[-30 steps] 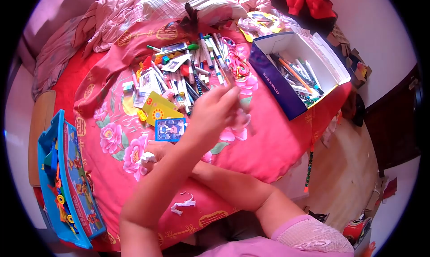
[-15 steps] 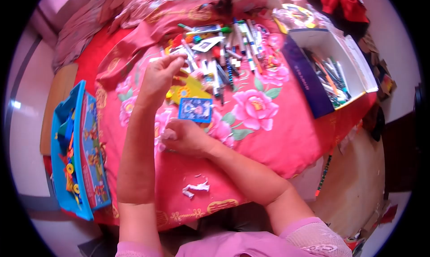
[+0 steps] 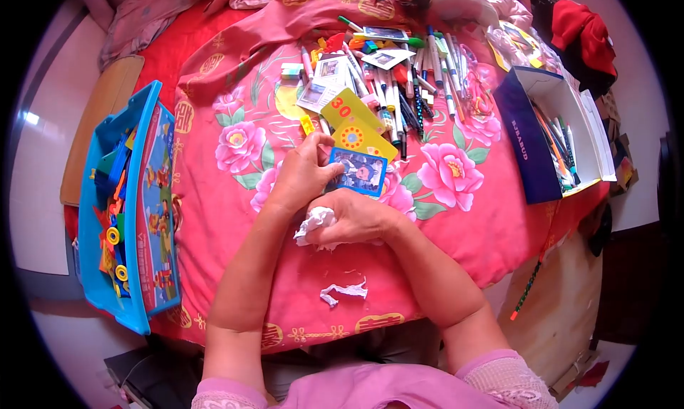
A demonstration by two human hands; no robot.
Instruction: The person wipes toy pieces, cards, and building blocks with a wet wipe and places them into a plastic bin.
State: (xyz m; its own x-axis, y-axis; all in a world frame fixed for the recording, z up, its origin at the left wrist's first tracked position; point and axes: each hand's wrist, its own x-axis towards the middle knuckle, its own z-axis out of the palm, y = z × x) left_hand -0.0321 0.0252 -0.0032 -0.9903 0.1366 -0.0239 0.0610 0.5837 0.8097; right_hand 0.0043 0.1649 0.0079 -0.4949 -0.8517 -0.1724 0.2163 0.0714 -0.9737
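Observation:
My left hand (image 3: pixel 306 172) is at the left edge of a blue-bordered picture card (image 3: pixel 360 172), its thumb over the edge and its fingers curled. Whether the card is lifted off the cloth, I cannot tell. Just below the card, my right hand (image 3: pixel 353 220) is closed around a crumpled white tissue (image 3: pixel 314 227), part of which pokes out on the left. Beyond the card lie a yellow card with a red 30 (image 3: pixel 343 110) and a yellow piece with a round flower design (image 3: pixel 353 138). A torn strip of white tissue (image 3: pixel 344 291) rests nearer to me.
A heap of pens and markers (image 3: pixel 399 102), with small picture cards among them, covers the far middle of the pink flowered cloth (image 3: pixel 235 281). On the left stands a blue bin (image 3: pixel 147 266) of toy parts. An open box (image 3: pixel 524 138) holding pens is on the right.
My left hand has come down from above the pile to the blue card's edge. The tissue in my right hand now shows. The view has shifted, so the table things appear farther right.

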